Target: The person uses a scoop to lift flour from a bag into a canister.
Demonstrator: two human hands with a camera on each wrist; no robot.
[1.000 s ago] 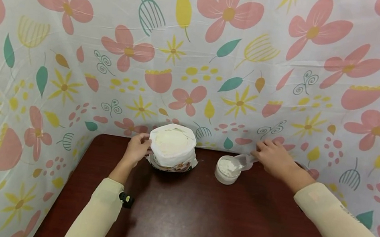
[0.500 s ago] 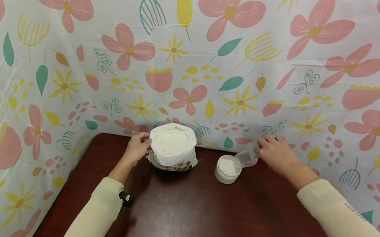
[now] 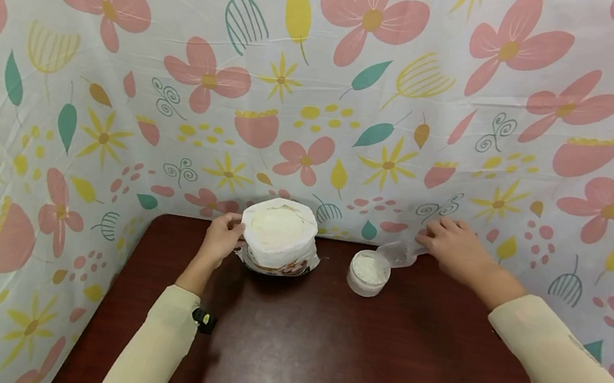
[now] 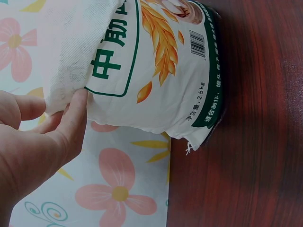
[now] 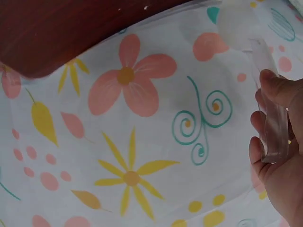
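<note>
My left hand (image 3: 220, 239) pinches the folded-down rim of a white flour bag (image 3: 270, 256), which stands open at the table's far edge, full of pale flour. Green print and wheat ears mark the bag (image 4: 165, 61) in the left wrist view, with thumb and fingers on its folded cloth. My right hand (image 3: 456, 253) grips the handle of a clear plastic scoop (image 3: 397, 254), its bowl just behind and right of a small round tub (image 3: 365, 286) holding white flour. The right wrist view shows fingers wrapped around the scoop handle (image 5: 273, 123); its bowl looks see-through.
The dark red-brown table (image 3: 297, 347) reaches back to a floral-printed cloth (image 3: 321, 89) hanging close behind it. A few white specks lie on the wood between bag and tub. A black band (image 3: 203, 321) sits at my left wrist.
The scoop, earlier tipped over the tub with flour in it, has lifted off and drawn back to the right with my right hand. My left hand and the bag stay put.
</note>
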